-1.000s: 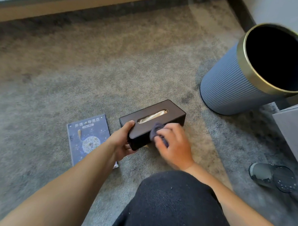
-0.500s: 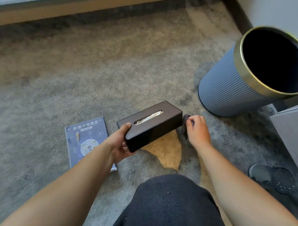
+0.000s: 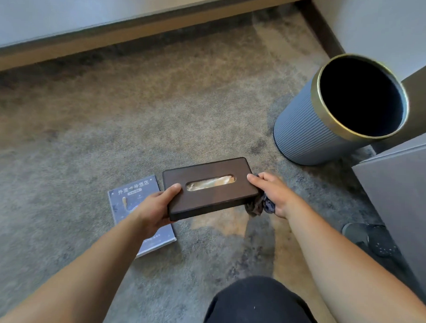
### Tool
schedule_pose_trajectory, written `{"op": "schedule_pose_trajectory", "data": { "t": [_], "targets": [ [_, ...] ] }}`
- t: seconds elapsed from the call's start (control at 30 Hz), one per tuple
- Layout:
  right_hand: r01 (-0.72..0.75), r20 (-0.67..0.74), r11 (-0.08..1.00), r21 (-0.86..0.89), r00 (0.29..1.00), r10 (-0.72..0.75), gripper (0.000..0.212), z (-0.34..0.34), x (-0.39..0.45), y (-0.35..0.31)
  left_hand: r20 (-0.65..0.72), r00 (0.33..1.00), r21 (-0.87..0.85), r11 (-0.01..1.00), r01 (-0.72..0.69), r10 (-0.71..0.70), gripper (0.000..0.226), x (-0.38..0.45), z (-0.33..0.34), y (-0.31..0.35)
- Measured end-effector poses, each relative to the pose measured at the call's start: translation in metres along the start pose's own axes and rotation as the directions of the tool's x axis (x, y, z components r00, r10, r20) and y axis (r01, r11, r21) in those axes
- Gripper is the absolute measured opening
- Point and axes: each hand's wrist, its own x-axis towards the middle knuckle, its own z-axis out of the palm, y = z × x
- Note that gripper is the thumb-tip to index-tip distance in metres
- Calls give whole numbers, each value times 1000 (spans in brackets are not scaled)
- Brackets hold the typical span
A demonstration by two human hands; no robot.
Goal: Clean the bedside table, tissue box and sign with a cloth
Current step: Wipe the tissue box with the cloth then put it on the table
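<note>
A dark brown tissue box (image 3: 205,199) with an oval slot showing tissue is held above the grey carpet, its top facing me. My left hand (image 3: 154,207) grips its left end, thumb on top. My right hand (image 3: 272,193) holds its right end and also clutches a crumpled dark grey cloth (image 3: 260,206) against the box's right side. The blue sign (image 3: 133,194) with white characters lies flat on the carpet to the left, partly under my left hand and wrist.
A ribbed blue-grey bin (image 3: 329,124) with a gold rim stands at the right. A grey bedside table (image 3: 404,192) edge is at far right, with a dark tumbler (image 3: 371,237) lying on the carpet beside it. My dark-trousered knee (image 3: 257,305) is at the bottom.
The box came up off the carpet and tilted so its top faces me. My right hand with the cloth moved from the front side to the right end and now grips that end.
</note>
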Motion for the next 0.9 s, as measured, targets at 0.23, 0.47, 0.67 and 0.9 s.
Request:
{"op": "schedule_pose_trajectory", "data": {
  "t": [0.23, 0.47, 0.67, 0.9],
  "targets": [
    [188, -159, 982, 30, 970, -181, 24, 16, -138, -65, 110, 988, -28, 994, -103, 106, 63, -134, 5, 67],
    [281, -258, 959, 44, 930, -261, 33, 13, -304, -155, 186, 970, -65, 987, -146, 156, 62, -284, 33, 137],
    [294, -597, 924, -244, 705, -382, 29, -6, -434, -221, 229, 950, -67, 977, -202, 212, 56, -381, 94, 198],
    [387, -341, 438, -812, 294, -893, 19, -16, -533, -234, 270, 928, -17, 965, -261, 256, 54, -430, 195, 230]
  ]
}}
